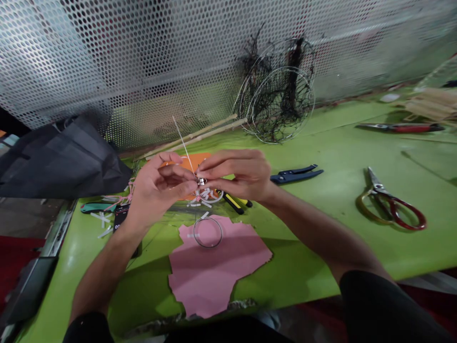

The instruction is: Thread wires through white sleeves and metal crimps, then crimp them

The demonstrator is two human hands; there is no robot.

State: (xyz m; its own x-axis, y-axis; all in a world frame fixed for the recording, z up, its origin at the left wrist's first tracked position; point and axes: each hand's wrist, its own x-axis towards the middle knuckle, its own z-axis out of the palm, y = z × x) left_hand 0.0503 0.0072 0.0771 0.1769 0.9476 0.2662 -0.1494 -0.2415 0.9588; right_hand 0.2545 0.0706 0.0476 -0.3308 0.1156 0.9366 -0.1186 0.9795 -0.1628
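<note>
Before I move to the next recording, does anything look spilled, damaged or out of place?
The pink sheet has jagged, uneven edges, perhaps roughly cut or torn. White scraps lie strewn beside the phone, like loose offcuts. No spill shows.

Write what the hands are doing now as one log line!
left hand: at small shiny piece | right hand: pinching that piece | white strip: slanting up between hands | wire ring: seen against pink sheet
</note>
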